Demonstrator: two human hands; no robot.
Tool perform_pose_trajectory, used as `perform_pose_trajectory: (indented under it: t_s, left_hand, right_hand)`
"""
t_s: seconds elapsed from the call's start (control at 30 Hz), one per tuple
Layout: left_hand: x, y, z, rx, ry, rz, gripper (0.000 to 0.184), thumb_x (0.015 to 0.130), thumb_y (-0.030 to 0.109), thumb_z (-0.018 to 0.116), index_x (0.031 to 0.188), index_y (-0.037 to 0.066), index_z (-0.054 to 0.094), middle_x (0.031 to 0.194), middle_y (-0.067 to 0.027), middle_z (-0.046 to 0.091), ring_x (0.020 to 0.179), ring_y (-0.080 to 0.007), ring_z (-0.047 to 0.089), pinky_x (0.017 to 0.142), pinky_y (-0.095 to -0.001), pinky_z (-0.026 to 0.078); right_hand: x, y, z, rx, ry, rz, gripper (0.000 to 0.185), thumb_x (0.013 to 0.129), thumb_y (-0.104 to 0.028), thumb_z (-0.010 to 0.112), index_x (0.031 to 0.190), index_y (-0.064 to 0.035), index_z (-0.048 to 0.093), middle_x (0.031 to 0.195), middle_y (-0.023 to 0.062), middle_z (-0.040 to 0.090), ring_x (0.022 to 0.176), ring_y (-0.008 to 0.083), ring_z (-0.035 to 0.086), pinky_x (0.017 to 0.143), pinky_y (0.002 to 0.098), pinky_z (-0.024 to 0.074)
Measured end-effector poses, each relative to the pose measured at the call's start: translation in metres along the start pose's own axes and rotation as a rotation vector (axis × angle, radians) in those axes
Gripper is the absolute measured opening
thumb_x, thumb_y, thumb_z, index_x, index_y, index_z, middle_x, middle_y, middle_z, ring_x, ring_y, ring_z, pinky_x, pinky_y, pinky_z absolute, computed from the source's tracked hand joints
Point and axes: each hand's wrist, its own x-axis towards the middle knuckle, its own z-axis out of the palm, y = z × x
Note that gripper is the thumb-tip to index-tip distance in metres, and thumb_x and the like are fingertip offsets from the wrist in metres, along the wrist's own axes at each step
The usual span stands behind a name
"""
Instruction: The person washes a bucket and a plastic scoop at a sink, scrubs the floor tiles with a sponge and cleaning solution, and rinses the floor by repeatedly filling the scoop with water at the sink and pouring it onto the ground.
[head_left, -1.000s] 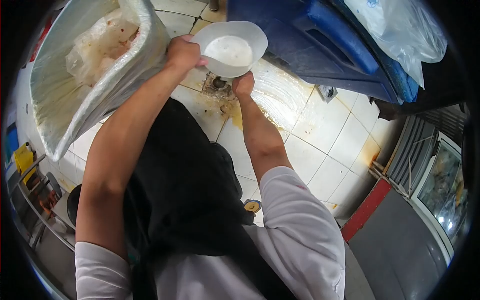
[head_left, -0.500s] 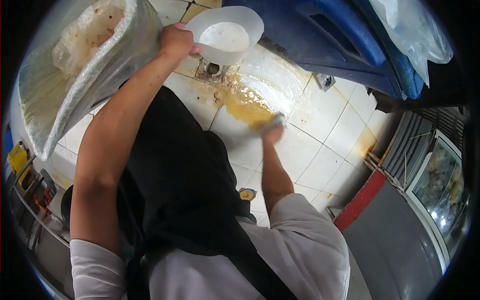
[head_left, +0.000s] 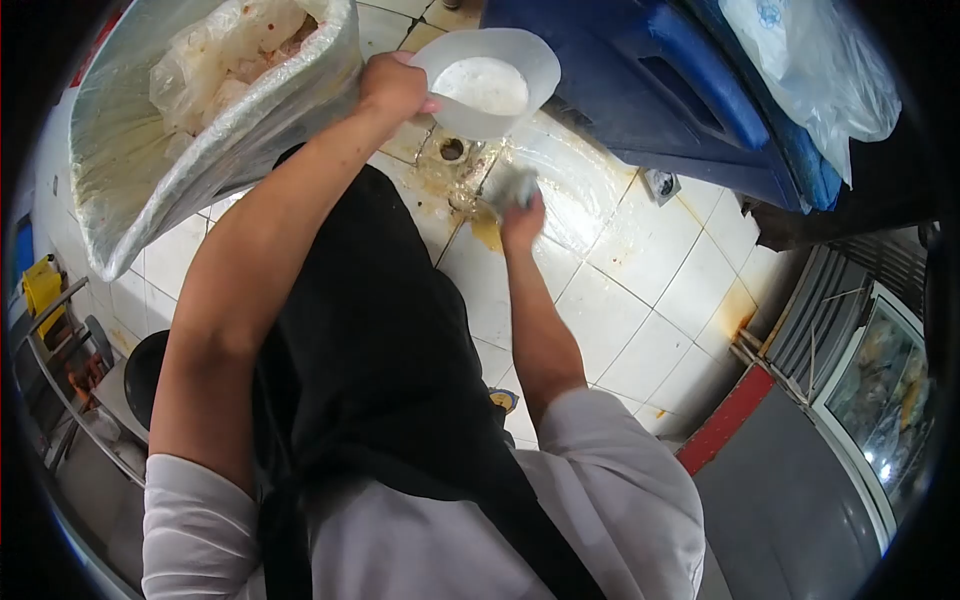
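My left hand (head_left: pixel 393 86) is closed on the rim of a translucent white plastic bowl (head_left: pixel 545 68), which is tilted and has white, foamy-looking contents. Lower down, my right hand (head_left: pixel 523 222) grips a greyish scrubber (head_left: pixel 516 188), blurred by motion, against the tiled floor (head_left: pixel 625 268). Suds and wet streaks spread over the tiles around it, with a yellow-brown stain (head_left: pixel 487 232) just beside my right hand. A round drain hole (head_left: pixel 453 149) in a dirty square lies between the bowl and the scrubber.
A plastic-lined bin (head_left: pixel 215 190) with used clear bags stands at upper left. A large blue container (head_left: pixel 610 90) is at upper right, a clear bag (head_left: pixel 815 80) hanging over it. At right is a grey cabinet (head_left: pixel 780 480) with a glass panel. A small metal floor fitting (head_left: pixel 661 186) sits nearby.
My right hand has swept the scrubber up and left toward the drain, and less yellow-brown stain shows. The bowl, still in my left hand, appears slightly further right as the view shifted.
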Motion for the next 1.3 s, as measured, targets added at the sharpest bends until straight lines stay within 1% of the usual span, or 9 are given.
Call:
perform_pose_trajectory:
  t_s: [0.1,0.17,0.3,0.53,0.77,0.87,0.97,1.13,1.3]
  left_hand:
    - [-0.005,0.005,0.001,-0.028,0.001,-0.018,0.034,0.078,-0.006,0.044,0.107,-0.008,0.063,0.091,-0.0181,0.067,0.067,-0.0245,0.068,0.054,-0.0272,0.057]
    - [0.003,-0.002,0.001,-0.037,0.012,-0.013,0.035,0.078,-0.006,0.044,0.107,-0.007,0.064,0.09,-0.0184,0.067,0.065,-0.0241,0.068,0.054,-0.0272,0.057]
    - [0.002,-0.007,0.0,-0.001,0.019,0.026,0.035,0.077,-0.006,0.045,0.106,-0.007,0.065,0.088,-0.0181,0.068,0.062,-0.0232,0.067,0.053,-0.0281,0.056]
    - [-0.005,0.003,-0.004,0.046,0.006,-0.009,0.033,0.079,-0.005,0.048,0.108,-0.008,0.062,0.092,-0.0176,0.066,0.068,-0.0235,0.068,0.056,-0.0274,0.057]
    - [0.008,-0.008,-0.003,0.049,0.038,0.02,0.03,0.074,-0.005,0.05,0.099,-0.006,0.066,0.078,-0.018,0.069,0.059,-0.0229,0.068,0.058,-0.031,0.054]
    - [0.008,-0.011,-0.005,0.072,0.033,-0.002,0.03,0.074,-0.005,0.05,0.1,-0.006,0.066,0.078,-0.0182,0.069,0.061,-0.0229,0.068,0.058,-0.0313,0.054]
    - [0.001,-0.008,-0.007,0.082,0.027,0.003,0.031,0.073,-0.005,0.049,0.099,-0.006,0.066,0.078,-0.0186,0.069,0.061,-0.0228,0.068,0.058,-0.0313,0.054]
    - [-0.005,-0.001,-0.001,-0.008,0.061,0.01,0.032,0.072,-0.007,0.049,0.098,-0.007,0.067,0.08,-0.0195,0.068,0.06,-0.0236,0.067,0.057,-0.0319,0.053]
    - [0.002,-0.005,-0.003,0.113,0.054,0.006,0.033,0.074,-0.007,0.048,0.102,-0.007,0.065,0.083,-0.0199,0.068,0.062,-0.0243,0.068,0.059,-0.0326,0.055]
  right_hand:
    - [-0.055,-0.015,-0.08,0.085,0.011,0.205,0.037,0.076,-0.009,0.062,0.111,0.0016,0.056,0.102,0.0214,0.062,0.092,0.0399,0.059,0.084,0.0456,0.0456]
    - [-0.093,0.045,-0.077,-0.328,0.085,0.488,0.048,0.076,-0.01,0.063,0.121,0.0016,0.048,0.108,0.0224,0.059,0.099,0.0397,0.058,0.087,0.0449,0.0451]
    - [-0.108,0.016,0.01,-0.304,-0.104,0.491,0.056,0.078,-0.011,0.063,0.127,-0.0001,0.039,0.125,0.0257,0.049,0.112,0.0389,0.053,0.094,0.0425,0.0419]
    - [-0.003,-0.076,0.112,0.029,0.001,0.361,0.043,0.079,-0.006,0.058,0.119,0.0004,0.043,0.108,0.0265,0.054,0.105,0.0426,0.052,0.089,0.0452,0.0414]
    - [-0.082,-0.074,0.018,-0.374,-0.614,-0.288,0.029,0.083,-0.008,0.055,0.111,-0.0017,0.053,0.101,0.0244,0.052,0.097,0.0413,0.052,0.081,0.0469,0.0425]
    - [-0.088,-0.076,0.052,-0.276,-0.887,0.034,0.03,0.09,-0.022,0.053,0.109,0.0004,0.053,0.103,0.0245,0.055,0.099,0.0419,0.053,0.084,0.048,0.0435]
    - [-0.072,-0.024,0.107,-0.273,-0.799,-0.444,0.033,0.093,-0.028,0.049,0.107,0.0012,0.054,0.104,0.0252,0.055,0.102,0.0393,0.054,0.086,0.0478,0.0441]
    - [0.015,-0.067,0.091,-0.492,-0.633,-0.602,0.036,0.08,-0.01,0.055,0.116,-0.0029,0.057,0.101,0.0214,0.056,0.1,0.0395,0.053,0.087,0.0476,0.0437]
    - [0.024,-0.029,0.001,-0.373,-0.219,-0.349,0.057,0.07,-0.001,0.055,0.126,-0.0065,0.055,0.098,0.0208,0.054,0.095,0.0391,0.053,0.089,0.0438,0.0439]
